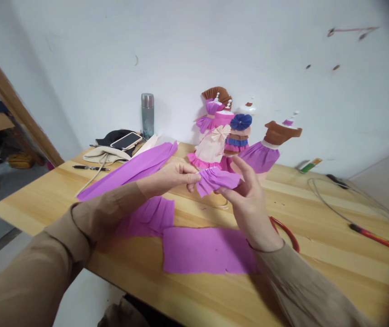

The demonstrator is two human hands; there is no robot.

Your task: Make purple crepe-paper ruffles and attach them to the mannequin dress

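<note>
A small ruffled strip of purple crepe paper (214,178) is stretched between my two hands above the table. My left hand (179,176) pinches its gathered left end between thumb and fingers. At the right end, my right hand (250,206) has its thumb at the lower edge, with one finger raised and the rest partly hidden behind the paper. Below lies a flat rectangle of purple crepe paper (208,250). A pleated purple piece (153,215) rests beside it, partly under my left forearm. A long folded purple length (136,168) lies farther back.
Along the wall stand several small dress forms in paper dresses, one with a brown bodice (279,134). Red-handled scissors (288,231) are partly behind my right wrist. A red-handled corded tool (378,237) lies right. A bottle (147,116), phone (126,141) and pen (90,168) occupy the left.
</note>
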